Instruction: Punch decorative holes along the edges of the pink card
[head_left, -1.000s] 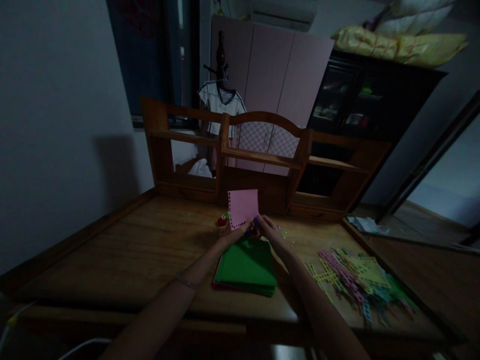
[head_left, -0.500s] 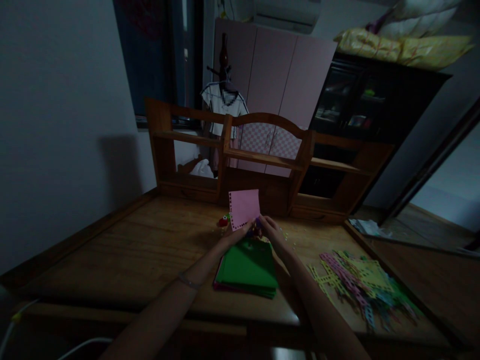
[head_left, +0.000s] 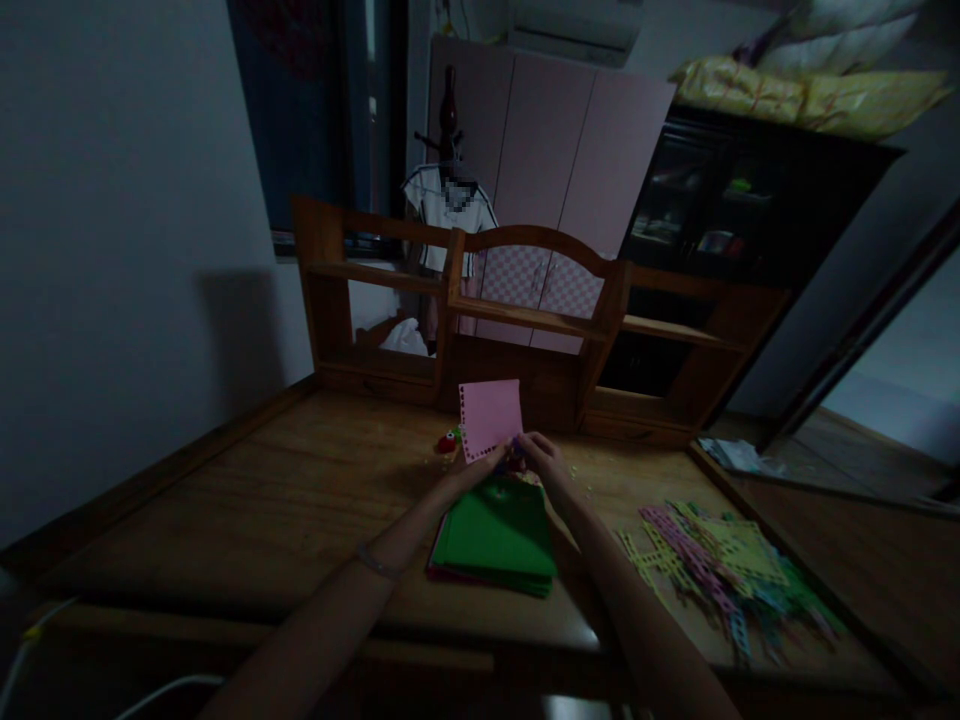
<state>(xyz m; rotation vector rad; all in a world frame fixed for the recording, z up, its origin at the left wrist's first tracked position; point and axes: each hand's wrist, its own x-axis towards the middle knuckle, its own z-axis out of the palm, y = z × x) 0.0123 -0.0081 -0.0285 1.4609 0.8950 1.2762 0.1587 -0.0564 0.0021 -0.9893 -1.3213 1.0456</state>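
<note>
My left hand (head_left: 478, 468) is closed on a pink sheet (head_left: 491, 415), gripping it at the lower edge. A row of punched holes runs along the sheet's left and bottom edges. At the sheet's lower right corner my right hand (head_left: 544, 455) is closed around a small purple hole punch (head_left: 517, 443), mostly hidden by the fingers. Just below both hands lies a stack of green sheets (head_left: 499, 535), with some darker reddish ones under it. A small red object with an eye-like spot (head_left: 448, 441) sits behind my left hand.
Strips and sheets full of holes, in yellow, pink, green and blue, form a pile (head_left: 712, 560) on the right. Tiny pale bits (head_left: 574, 475) are scattered around the hands. A wooden shelf unit (head_left: 525, 320) stands along the desk's back edge; a wall (head_left: 150, 250) borders the left.
The pink sheet and both hands have shifted very slightly to the right. Everything else stays as it was.
</note>
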